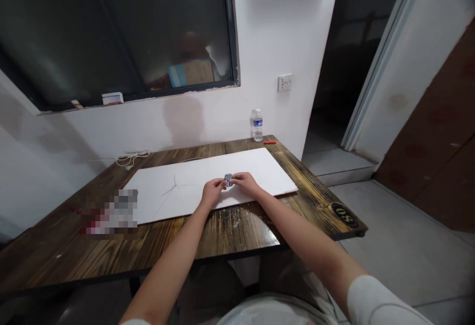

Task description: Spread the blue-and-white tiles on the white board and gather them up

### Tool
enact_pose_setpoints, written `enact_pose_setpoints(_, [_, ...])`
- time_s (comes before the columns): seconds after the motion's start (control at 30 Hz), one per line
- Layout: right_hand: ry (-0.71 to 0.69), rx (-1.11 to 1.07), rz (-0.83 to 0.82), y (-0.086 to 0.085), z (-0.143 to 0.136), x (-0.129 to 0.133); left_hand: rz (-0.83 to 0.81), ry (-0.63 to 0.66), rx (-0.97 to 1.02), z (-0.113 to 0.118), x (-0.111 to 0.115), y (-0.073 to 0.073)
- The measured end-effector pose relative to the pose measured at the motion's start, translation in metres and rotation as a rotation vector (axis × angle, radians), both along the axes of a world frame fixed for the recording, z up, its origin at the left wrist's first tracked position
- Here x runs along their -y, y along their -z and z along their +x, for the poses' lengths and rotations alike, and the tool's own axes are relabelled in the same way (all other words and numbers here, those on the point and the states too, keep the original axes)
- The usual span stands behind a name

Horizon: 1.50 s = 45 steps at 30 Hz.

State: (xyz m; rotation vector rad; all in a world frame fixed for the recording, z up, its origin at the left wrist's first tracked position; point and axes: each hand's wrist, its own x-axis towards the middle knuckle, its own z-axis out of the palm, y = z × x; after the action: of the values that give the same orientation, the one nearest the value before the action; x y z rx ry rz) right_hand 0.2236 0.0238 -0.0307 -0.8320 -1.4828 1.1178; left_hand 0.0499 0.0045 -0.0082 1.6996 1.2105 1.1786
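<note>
A small grey-and-white patterned block [228, 180] is held between both hands, over the right-hand half of a white board [260, 166]. My left hand [213, 191] pinches its left side with the fingertips. On the other side, my right hand [245, 182] grips it between thumb and fingers. What exactly the block is, I cannot make out. Some thin dark strands or lines [174, 185] show on the board, left of my hands.
The board lies on a dark wooden table [230, 231]. A water bottle [258, 126] and a red pen-like stick [270, 142] are at the back right corner. A white cord [131, 158] lies at the back left. Blurred-out items [111, 213] cover the board's left end.
</note>
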Motion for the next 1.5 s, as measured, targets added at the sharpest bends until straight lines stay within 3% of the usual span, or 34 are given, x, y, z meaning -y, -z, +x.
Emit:
enact_pose_setpoints(0.13, [-0.023,-0.165,-0.082,-0.003,-0.001,0.004,-0.028,0.041,0.061,0.0,0.002,-0.004])
enact_pose_setpoints(0.5, [-0.138,-0.161,-0.157,-0.013,0.005,0.017,-0.121,0.141,0.059,-0.003,0.009,-0.007])
enact_pose_setpoints(0.7, [-0.134,-0.154,-0.166,-0.01,0.006,0.015,-0.097,0.168,-0.006,-0.005,0.005,-0.006])
enact_pose_setpoints(0.97, [-0.174,-0.205,-0.168,-0.002,0.008,0.01,-0.099,0.227,0.085,-0.005,0.003,-0.003])
enact_pose_setpoints(1.2, [-0.152,-0.193,-0.171,-0.002,0.007,0.01,-0.072,0.174,0.042,-0.002,0.006,-0.008])
enact_pose_setpoints(1.5, [-0.012,-0.153,-0.125,-0.007,-0.001,0.014,0.091,-0.025,-0.135,0.0,0.014,-0.013])
